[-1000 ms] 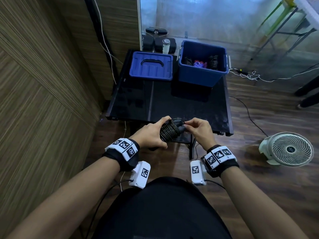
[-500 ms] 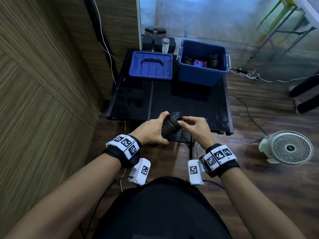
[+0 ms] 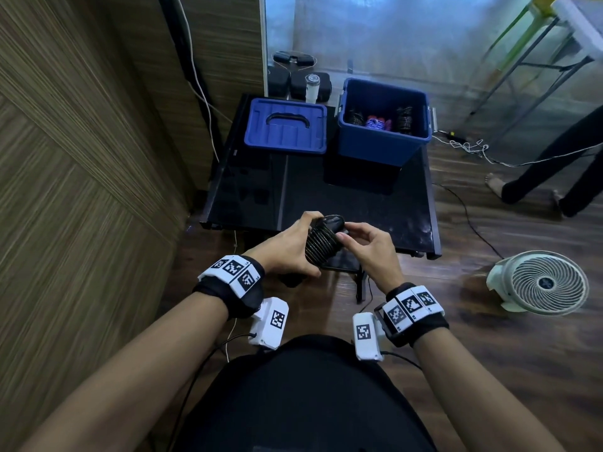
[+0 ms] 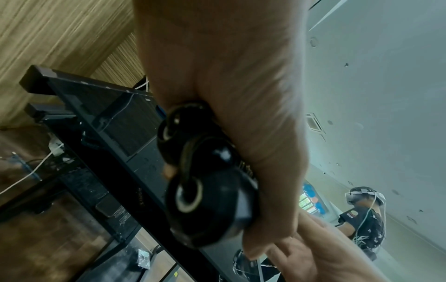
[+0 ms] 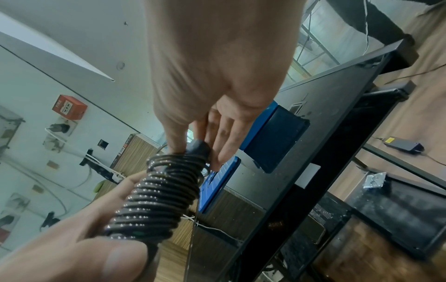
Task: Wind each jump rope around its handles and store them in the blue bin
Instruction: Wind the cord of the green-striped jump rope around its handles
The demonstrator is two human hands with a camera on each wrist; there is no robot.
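A black jump rope (image 3: 321, 243) is wound in tight coils round its two handles, held in the air above the black table's near edge. My left hand (image 3: 290, 247) grips the coiled bundle (image 5: 156, 198) from the left; its handle ends (image 4: 193, 194) show below the palm. My right hand (image 3: 365, 244) pinches the top end of the bundle (image 5: 199, 150) with thumb and fingertips. The open blue bin (image 3: 375, 150) stands at the table's far right and holds three wound ropes (image 3: 378, 122).
The bin's blue lid (image 3: 287, 125) lies flat left of the bin. A wood-panelled wall (image 3: 81, 158) runs along the left. A white floor fan (image 3: 541, 282) stands at the right, cables (image 3: 466, 146) trail on the floor, and another person's legs (image 3: 554, 168) are at the far right.
The bundle has tilted and risen slightly between my hands while the right fingers shifted at its top end. The other person's legs have stepped further into view at the right.
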